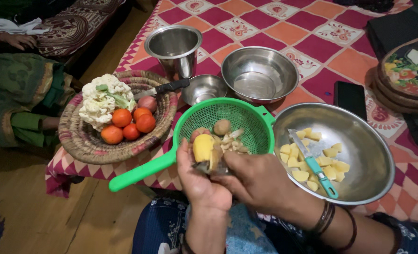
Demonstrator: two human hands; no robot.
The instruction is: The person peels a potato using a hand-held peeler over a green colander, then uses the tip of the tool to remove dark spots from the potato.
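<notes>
My left hand (197,181) holds a partly peeled yellow potato (203,146) over the near edge of a green plastic colander (253,124). My right hand (256,181) grips a peeler (213,167) pressed against the potato's lower side. Inside the colander lie an unpeeled potato (221,127) and a pile of peelings (232,141). The colander's long handle (141,171) points toward the lower left.
A large steel bowl (359,141) at the right holds potato chunks and a teal-handled knife (312,162). A woven basket (82,136) holds cauliflower, tomatoes and a black-handled knife. Behind stand a steel pot (173,47), small bowl (204,88), medium bowl (260,74), black phone (350,98). Another person sits at the left.
</notes>
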